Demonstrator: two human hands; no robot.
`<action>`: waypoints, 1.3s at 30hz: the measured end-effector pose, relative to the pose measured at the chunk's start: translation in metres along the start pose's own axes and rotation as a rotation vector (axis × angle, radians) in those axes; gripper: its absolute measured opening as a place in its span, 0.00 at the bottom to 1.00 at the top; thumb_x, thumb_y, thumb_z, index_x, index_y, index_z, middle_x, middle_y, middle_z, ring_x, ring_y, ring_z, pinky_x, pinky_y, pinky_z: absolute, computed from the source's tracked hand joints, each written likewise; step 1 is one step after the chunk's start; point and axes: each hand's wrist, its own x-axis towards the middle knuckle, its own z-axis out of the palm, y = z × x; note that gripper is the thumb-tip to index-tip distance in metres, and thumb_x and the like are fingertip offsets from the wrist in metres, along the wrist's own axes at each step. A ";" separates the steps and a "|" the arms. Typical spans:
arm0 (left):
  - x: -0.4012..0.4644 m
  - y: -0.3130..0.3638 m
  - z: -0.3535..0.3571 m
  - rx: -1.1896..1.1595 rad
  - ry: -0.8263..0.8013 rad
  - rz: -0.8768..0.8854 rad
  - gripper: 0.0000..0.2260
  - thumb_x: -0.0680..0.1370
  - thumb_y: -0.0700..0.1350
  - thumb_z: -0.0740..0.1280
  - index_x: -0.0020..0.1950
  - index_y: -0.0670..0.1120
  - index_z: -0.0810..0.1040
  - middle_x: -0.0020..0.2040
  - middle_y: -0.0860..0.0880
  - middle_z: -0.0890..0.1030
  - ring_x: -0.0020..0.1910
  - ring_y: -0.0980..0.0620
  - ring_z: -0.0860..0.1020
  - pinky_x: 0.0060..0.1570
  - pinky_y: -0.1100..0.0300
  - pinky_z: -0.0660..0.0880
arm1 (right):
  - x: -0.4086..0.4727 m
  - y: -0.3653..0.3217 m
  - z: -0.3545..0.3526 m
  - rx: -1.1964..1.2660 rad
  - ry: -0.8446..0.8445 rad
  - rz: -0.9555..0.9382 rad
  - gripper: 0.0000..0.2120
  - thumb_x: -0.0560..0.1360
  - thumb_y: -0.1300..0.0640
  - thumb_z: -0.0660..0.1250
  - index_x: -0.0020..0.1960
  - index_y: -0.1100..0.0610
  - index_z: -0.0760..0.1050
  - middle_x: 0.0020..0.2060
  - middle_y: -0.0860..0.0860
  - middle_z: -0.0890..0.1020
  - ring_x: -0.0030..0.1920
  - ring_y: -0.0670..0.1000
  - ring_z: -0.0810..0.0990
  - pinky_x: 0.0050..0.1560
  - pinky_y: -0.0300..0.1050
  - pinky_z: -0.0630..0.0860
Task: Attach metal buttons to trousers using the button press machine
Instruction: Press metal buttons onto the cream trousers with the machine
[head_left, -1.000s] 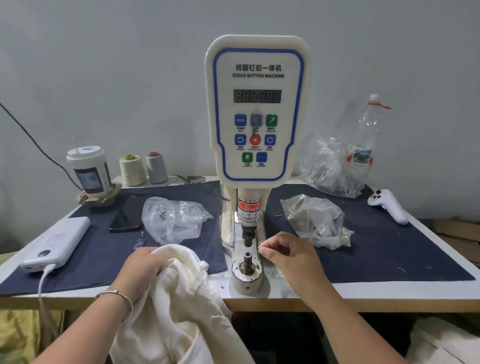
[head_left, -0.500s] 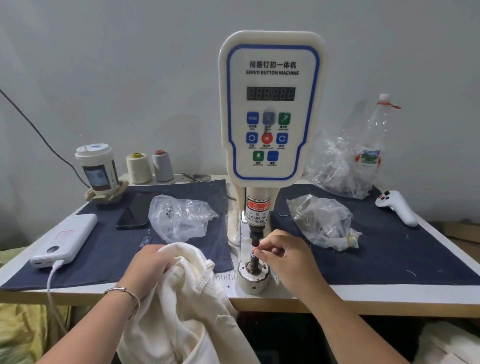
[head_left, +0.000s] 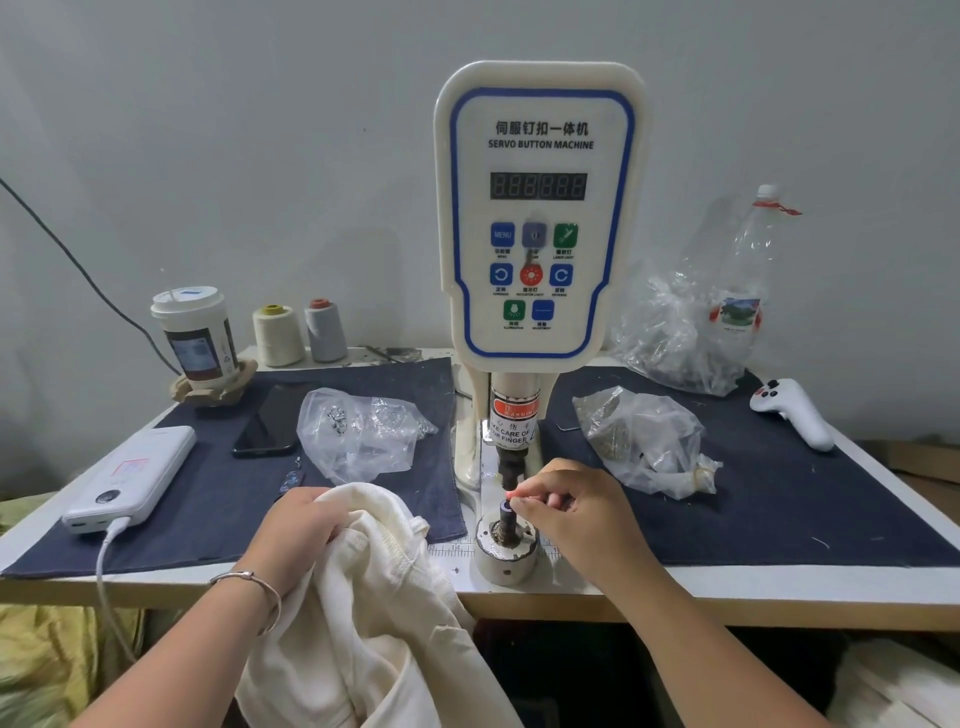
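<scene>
- We are loading the button press machine (head_left: 540, 218): our right hand (head_left: 574, 512) is hovering at the lower die post (head_left: 506, 517), which stands up from the round metal base (head_left: 506, 556) at the front edge of the surface (head_left: 779, 587).
- The right-hand fingers (head_left: 524, 493) are pressed into a pinch right at the top of the post, thumb against forefinger. We judge they are holding a small button part, but it is too small to make out, so we cannot say whether it is already seated.
- A red glow is showing on the fingertip, directly under the upper punch (head_left: 511, 462).
- Our left hand (head_left: 301, 525) is gripping the cream trousers (head_left: 374, 603), fingers curled into a bunched fold. The trousers are lying just left of the base, draped over the surface edge and hanging below it; no cloth is over the post yet.
- Supply bags are sitting on the dark cloth either side of the machine: a clear bag of metal pieces (head_left: 358, 434) on the left, another bag (head_left: 641, 439) on the right.
- As we read it, the next move is calling for us to let the part settle squarely on the post, draw the right hand well clear of the punch, then bring the waistband across with the left hand and centre it over the die before pressing.
</scene>
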 end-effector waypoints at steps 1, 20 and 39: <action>-0.002 0.001 0.000 0.006 0.000 -0.001 0.11 0.59 0.46 0.62 0.22 0.48 0.61 0.24 0.54 0.61 0.24 0.55 0.58 0.31 0.59 0.57 | -0.001 -0.001 -0.002 0.002 -0.006 0.006 0.03 0.71 0.61 0.74 0.40 0.54 0.85 0.29 0.45 0.75 0.31 0.45 0.71 0.35 0.32 0.69; -0.093 0.113 -0.023 -0.224 -0.923 0.115 0.15 0.61 0.37 0.69 0.46 0.34 0.75 0.41 0.39 0.75 0.38 0.43 0.75 0.38 0.56 0.73 | -0.045 -0.080 -0.048 0.320 -0.706 0.077 0.44 0.61 0.56 0.81 0.71 0.41 0.66 0.65 0.43 0.77 0.65 0.43 0.75 0.66 0.45 0.71; -0.098 0.085 0.021 -0.363 -0.738 -0.063 0.14 0.73 0.52 0.73 0.50 0.42 0.86 0.46 0.43 0.86 0.40 0.49 0.84 0.39 0.61 0.78 | -0.022 -0.017 -0.076 0.810 -0.856 0.581 0.24 0.63 0.62 0.79 0.58 0.66 0.80 0.55 0.64 0.81 0.51 0.59 0.82 0.54 0.51 0.80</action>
